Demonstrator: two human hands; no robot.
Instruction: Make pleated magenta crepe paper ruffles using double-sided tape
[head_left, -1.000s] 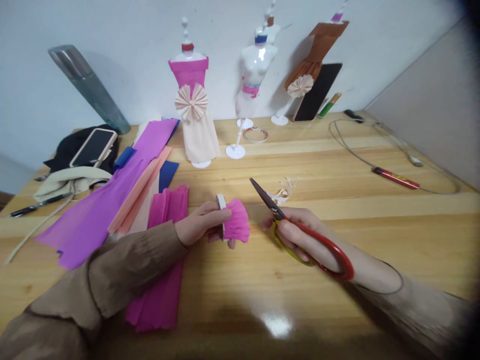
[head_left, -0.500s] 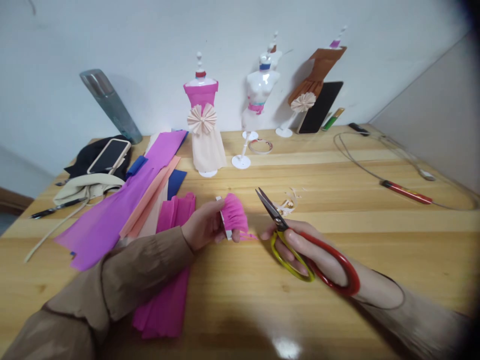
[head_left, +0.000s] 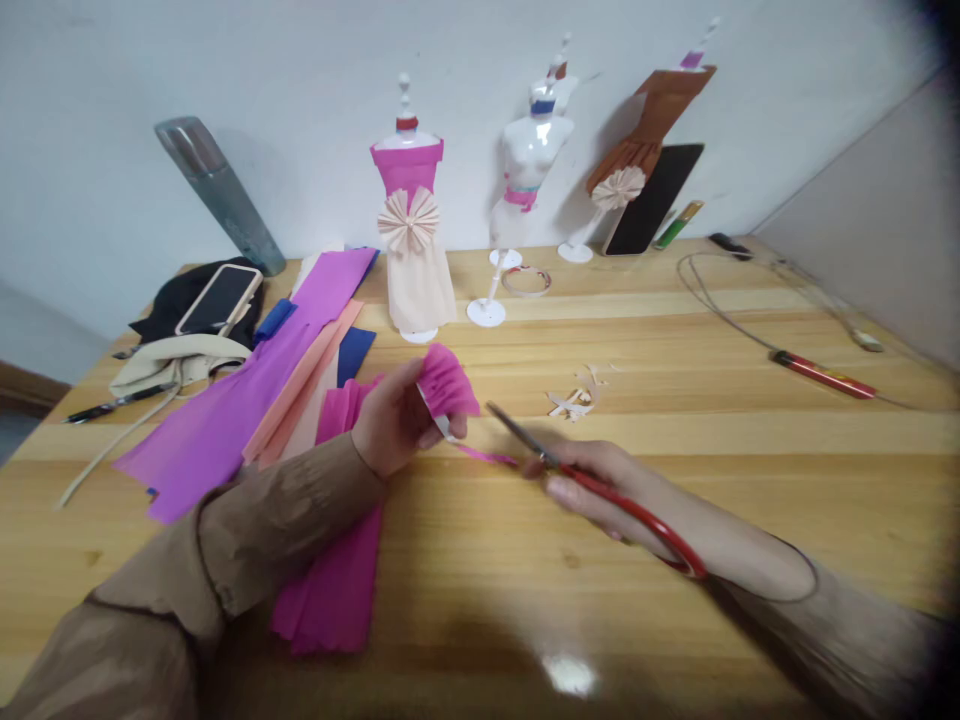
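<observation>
Gathered pink piece (head_left: 448, 380) is in my left hand (head_left: 394, 415), held up off the table (head_left: 465, 610), in front of the pink-topped dress form (head_left: 420, 285). Left fingers grip it at its white band (head_left: 442, 425). My right hand (head_left: 600, 475) is wrapped around the scissors (head_left: 622, 499), tips pointing at the piece's right corner, just beside it, no contact visible.

Change vs half a second ago: piece tilts more and sits further left. Scissors are turned nearly edge-on: yellow loop out of sight, blades look together (blurred), tips closer to the piece. A thin pink strip (head_left: 487, 454) now stretches from under the white band to my right fingertips; before, only short strands showed there. Can't tell if the fingertips pinch it or just meet it. My read: trimming in progress, strip probably still attached, piece not finished. White scraps (head_left: 574, 400) haven't moved; folded pink crepe (head_left: 330, 590) lies under my left forearm, same as before.

Writing: none readable. Bottle (head_left: 217, 195): no legible label. Red stick-shaped tool (head_left: 821, 375): yellowish mark, illegible. Green-and-gold tube (head_left: 679, 225): too small to read. Phone (head_left: 221, 300): dark screen. Scissors: no brand visible.
</observation>
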